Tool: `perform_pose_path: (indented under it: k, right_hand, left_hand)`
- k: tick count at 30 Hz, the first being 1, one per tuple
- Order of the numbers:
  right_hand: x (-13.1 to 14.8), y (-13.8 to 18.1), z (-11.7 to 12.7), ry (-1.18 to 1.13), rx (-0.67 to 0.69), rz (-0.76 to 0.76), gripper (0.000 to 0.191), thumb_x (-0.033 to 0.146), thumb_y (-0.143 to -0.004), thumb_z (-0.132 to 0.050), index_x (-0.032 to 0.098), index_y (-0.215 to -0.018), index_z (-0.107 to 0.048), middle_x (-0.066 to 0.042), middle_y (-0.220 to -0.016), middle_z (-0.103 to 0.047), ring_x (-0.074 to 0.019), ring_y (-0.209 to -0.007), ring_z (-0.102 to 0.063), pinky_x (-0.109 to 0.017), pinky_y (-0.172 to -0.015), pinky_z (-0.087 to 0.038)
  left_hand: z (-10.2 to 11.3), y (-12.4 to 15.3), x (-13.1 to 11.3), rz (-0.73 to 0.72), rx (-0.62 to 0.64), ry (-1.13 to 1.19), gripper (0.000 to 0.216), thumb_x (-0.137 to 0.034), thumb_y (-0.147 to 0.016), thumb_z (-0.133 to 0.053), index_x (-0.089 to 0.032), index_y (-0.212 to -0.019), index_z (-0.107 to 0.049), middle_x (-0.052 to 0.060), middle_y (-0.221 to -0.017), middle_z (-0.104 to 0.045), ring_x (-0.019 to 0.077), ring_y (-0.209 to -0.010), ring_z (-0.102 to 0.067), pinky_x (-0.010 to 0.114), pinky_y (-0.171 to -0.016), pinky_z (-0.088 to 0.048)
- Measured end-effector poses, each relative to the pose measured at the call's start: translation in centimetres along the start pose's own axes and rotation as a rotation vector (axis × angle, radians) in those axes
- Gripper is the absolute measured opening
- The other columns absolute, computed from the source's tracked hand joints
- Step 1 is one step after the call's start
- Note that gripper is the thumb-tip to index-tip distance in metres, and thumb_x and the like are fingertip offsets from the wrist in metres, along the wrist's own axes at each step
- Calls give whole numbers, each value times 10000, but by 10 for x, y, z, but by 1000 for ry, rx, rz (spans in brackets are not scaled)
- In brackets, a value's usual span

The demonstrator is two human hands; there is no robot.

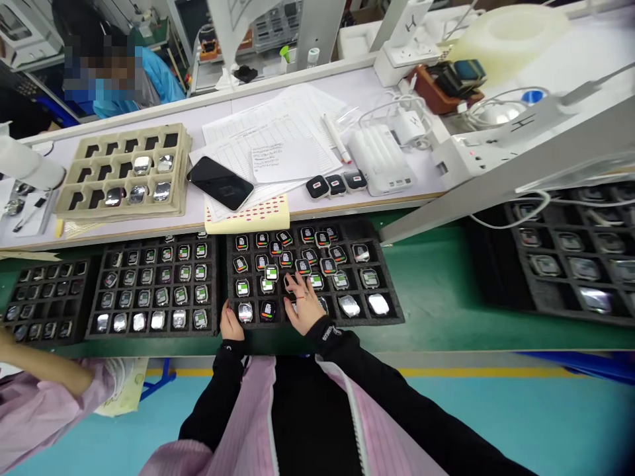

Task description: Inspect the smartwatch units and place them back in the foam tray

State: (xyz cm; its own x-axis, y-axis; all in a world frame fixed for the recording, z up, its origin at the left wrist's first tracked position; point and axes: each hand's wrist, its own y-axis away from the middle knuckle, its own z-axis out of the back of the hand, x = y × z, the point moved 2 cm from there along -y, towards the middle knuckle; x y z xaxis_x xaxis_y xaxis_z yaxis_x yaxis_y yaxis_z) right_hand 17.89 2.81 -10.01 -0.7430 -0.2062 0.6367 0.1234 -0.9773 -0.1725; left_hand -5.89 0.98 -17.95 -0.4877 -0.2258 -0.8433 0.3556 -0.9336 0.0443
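A black foam tray [394, 311] with square compartments lies in front of me, holding many smartwatch faces. Several have lit screens, and some lie on top of others. At the tray's front left corner, my left hand [231, 325] grips the rim. Over the middle of the tray is my right hand [303, 305], its fingers spread and the fingertips on or just above a watch face, partly hiding it. Just left of those fingers a watch face with a green and white screen [271, 272] lies across others. Two silvery blank watch faces [378, 303] sit at the front right.
More foam trays of watches stand left [94, 291] and right [526, 291]. The shelf behind bears a beige tray [173, 198], a phone [221, 183], papers [292, 158], three small black pieces [337, 184] and a white charger box [381, 160]. A slanted grey post [421, 223] rises at right. A co-worker's arm [44, 363] reaches in at left.
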Motion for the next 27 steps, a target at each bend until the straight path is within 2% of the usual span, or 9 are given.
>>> perform_pose_path:
  k: [4, 7, 13, 16, 23, 27]
  right_hand:
    - [-23, 0, 14, 19, -50, -90, 352, 155, -880, -392, 91, -1222, -447, -199, -1363, -502, -308, -1404, -254, -626, -1116, -255]
    - [-32, -9, 15, 37, -26, -84, 446, 152, -867, -400, 67, -1305, -416, -194, -1330, -533, -315, -1387, -294, -618, -1118, -268]
    - [-30, -32, 7, 95, 31, -1, 590, 166, -887, -385, 3, -1438, -251, -224, -1278, -557, -324, -1398, -261, -601, -1116, -290]
    - [-30, -36, 6, 131, 14, 3, 636, 169, -889, -385, -15, -1462, -180, -241, -1258, -559, -343, -1397, -254, -613, -1097, -311]
    - [-50, -16, 23, 150, -97, -19, 619, 131, -884, -386, 70, -1477, -217, -220, -1290, -540, -348, -1303, -416, -615, -1052, -365]
    - [-64, 3, 39, 161, -159, -80, 675, 140, -888, -400, 104, -1508, -136, -213, -1361, -480, -347, -1318, -392, -626, -1039, -369]
  left_hand:
    - [0, -1, -1, -12, -2, 10, 679, -582, -934, -270, -61, -1280, -535, 213, -1230, -607, 269, -1178, -563, 372, -993, -451]
    - [0, -1, -5, -23, -2, 12, 645, -567, -939, -279, -84, -1279, -539, 197, -1220, -615, 263, -1160, -572, 371, -985, -455]
    - [2, -1, -8, -17, -6, -1, 645, -560, -940, -286, -68, -1267, -545, 208, -1216, -611, 262, -1155, -574, 354, -977, -454]
    - [2, -1, -8, -11, -4, -2, 628, -550, -943, -288, -78, -1268, -543, 201, -1206, -618, 257, -1141, -583, 352, -968, -461]
    - [2, -1, -7, -9, -3, 1, 601, -541, -945, -288, -103, -1267, -543, 192, -1211, -613, 257, -1146, -574, 363, -969, -456]
    - [1, -2, -6, -8, -4, 6, 614, -559, -938, -285, -107, -1260, -547, 188, -1210, -610, 255, -1139, -575, 358, -973, -451]
